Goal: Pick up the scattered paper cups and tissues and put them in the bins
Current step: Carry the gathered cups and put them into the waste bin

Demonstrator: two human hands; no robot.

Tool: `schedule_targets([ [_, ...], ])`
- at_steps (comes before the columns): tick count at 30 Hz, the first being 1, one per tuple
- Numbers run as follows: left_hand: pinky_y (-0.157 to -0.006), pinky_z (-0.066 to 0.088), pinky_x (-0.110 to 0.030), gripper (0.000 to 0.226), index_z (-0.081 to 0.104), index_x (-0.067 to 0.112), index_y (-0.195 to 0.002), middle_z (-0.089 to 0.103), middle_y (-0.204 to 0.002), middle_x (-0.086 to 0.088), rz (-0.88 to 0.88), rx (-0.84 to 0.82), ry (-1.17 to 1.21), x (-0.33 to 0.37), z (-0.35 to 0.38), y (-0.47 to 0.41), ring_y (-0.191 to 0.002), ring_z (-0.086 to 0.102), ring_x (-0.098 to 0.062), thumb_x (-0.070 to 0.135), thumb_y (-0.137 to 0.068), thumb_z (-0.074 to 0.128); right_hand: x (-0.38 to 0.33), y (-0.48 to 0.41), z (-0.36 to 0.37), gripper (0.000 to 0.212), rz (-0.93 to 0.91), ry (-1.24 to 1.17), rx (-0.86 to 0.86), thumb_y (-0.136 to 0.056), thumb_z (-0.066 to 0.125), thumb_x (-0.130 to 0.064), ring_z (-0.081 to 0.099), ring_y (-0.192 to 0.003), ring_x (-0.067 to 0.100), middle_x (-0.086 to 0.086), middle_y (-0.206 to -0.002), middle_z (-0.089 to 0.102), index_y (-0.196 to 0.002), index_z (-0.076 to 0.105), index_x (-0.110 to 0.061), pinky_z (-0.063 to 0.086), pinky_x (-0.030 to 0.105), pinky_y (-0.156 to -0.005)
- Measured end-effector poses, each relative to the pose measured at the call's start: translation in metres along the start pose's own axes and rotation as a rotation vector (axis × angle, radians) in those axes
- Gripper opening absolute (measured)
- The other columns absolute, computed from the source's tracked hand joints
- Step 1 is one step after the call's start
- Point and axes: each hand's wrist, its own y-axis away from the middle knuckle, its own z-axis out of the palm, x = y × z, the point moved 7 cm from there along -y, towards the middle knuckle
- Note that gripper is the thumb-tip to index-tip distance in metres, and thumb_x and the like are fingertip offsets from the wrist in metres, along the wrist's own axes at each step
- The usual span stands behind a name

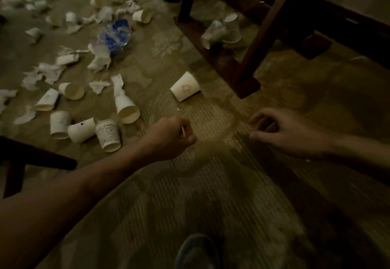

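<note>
Several white paper cups lie on their sides on the patterned carpet. One cup [185,87] lies alone ahead of my hands, and a cluster of cups [107,135] lies just left of my left wrist. Crumpled tissues [98,86] are spread among the cups toward the far left. My left hand [171,135] is curled into a fist over the carpet, with a small white scrap [183,131] showing between its fingers. My right hand [282,131] hovers low over bare carpet, its fingers loosely curled around nothing. No bin is in view.
A dark wooden chair leg [249,87] stands just beyond my right hand, with two cups [232,29] under the chair. A blue and clear plastic wrapper [116,34] lies in the litter. Dark furniture [31,156] juts in at the left. My shoe [196,251] is at the bottom.
</note>
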Motion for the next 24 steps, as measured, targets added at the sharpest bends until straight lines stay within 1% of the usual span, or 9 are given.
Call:
schedule_targets([
  [4,-0.073,0.057,-0.034,0.019,0.059,0.023,-0.108,0.065,-0.091,0.005,-0.118,0.055,0.213,-0.056,-0.015,-0.050,-0.079,0.064,-0.009,0.035,-0.093,0.064,-0.022,-0.074,0.026,0.040,0.075,-0.077,0.001,-0.088,0.067,-0.041,0.058,-0.099,0.003,-0.012,-0.116,0.057,-0.125,0.054,-0.032,0.047,0.023,-0.073],
  [8,-0.063,0.051,-0.024,0.048,0.050,0.024,-0.137,0.062,-0.116,-0.002,-0.185,0.106,0.425,-0.098,-0.020,-0.093,-0.081,0.060,-0.006,0.032,-0.092,0.066,-0.039,-0.142,0.051,0.055,0.157,-0.162,0.018,-0.092,0.065,-0.032,0.053,-0.117,0.015,-0.005,-0.138,0.050,-0.143,0.044,-0.027,0.051,0.037,-0.092],
  [12,-0.050,0.052,-0.022,0.075,0.027,0.029,-0.153,0.048,-0.122,-0.001,-0.274,0.067,0.710,-0.127,-0.001,-0.122,-0.084,0.065,-0.014,0.026,-0.091,0.069,-0.049,-0.191,0.067,0.063,0.220,-0.208,0.000,-0.096,0.059,-0.022,0.049,-0.123,0.018,-0.002,-0.150,0.040,-0.151,0.031,-0.029,0.047,0.045,-0.102],
  [14,-0.046,0.050,-0.021,0.085,0.015,0.031,-0.156,0.047,-0.113,0.002,-0.318,0.074,0.821,-0.140,0.007,-0.134,-0.079,0.064,-0.014,0.023,-0.091,0.069,-0.051,-0.211,0.071,0.063,0.219,-0.228,0.009,-0.097,0.056,-0.016,0.051,-0.118,0.014,-0.012,-0.138,0.045,-0.152,0.028,-0.031,0.046,0.044,-0.103],
  [16,-0.048,0.048,-0.026,0.091,0.007,0.034,-0.157,0.050,-0.103,0.001,-0.332,0.071,0.959,-0.147,0.013,-0.144,-0.071,0.060,-0.014,0.018,-0.091,0.068,-0.052,-0.227,0.073,0.063,0.209,-0.259,0.022,-0.097,0.055,-0.011,0.054,-0.098,0.006,-0.021,-0.107,0.048,-0.151,0.029,-0.032,0.050,0.038,-0.091],
  [17,-0.049,0.047,-0.029,0.093,0.005,0.036,-0.157,0.052,-0.103,-0.002,-0.327,0.066,1.025,-0.148,0.014,-0.148,-0.065,0.057,-0.014,0.016,-0.092,0.068,-0.052,-0.233,0.074,0.065,0.218,-0.287,0.017,-0.097,0.055,-0.010,0.055,-0.093,0.006,-0.019,-0.103,0.048,-0.151,0.028,-0.035,0.051,0.035,-0.085],
  [19,-0.047,0.045,-0.029,0.089,0.009,0.036,-0.156,0.056,-0.110,-0.010,-0.297,0.069,1.080,-0.148,0.013,-0.155,-0.056,0.055,-0.011,0.013,-0.092,0.066,-0.047,-0.239,0.080,0.071,0.258,-0.366,-0.017,-0.097,0.055,-0.011,0.059,-0.097,0.010,-0.012,-0.119,0.050,-0.153,0.019,-0.039,0.051,0.034,-0.079],
  [21,-0.043,0.042,-0.026,0.068,0.028,0.030,-0.149,0.059,-0.111,-0.013,-0.245,0.078,1.096,-0.145,0.011,-0.160,-0.053,0.053,-0.009,0.015,-0.094,0.064,-0.045,-0.240,0.089,0.072,0.291,-0.427,-0.023,-0.097,0.057,-0.014,0.062,-0.096,0.012,-0.012,-0.121,0.053,-0.153,0.018,-0.036,0.051,0.033,-0.075],
  [24,-0.043,0.041,-0.024,0.045,0.044,0.021,-0.136,0.060,-0.106,-0.009,-0.262,0.118,1.148,-0.143,0.014,-0.159,-0.062,0.054,-0.009,0.026,-0.096,0.062,-0.051,-0.231,0.105,0.046,0.277,-0.452,0.004,-0.098,0.056,-0.027,0.065,-0.096,0.014,-0.008,-0.111,0.063,-0.142,0.042,-0.027,0.054,0.033,-0.074],
])
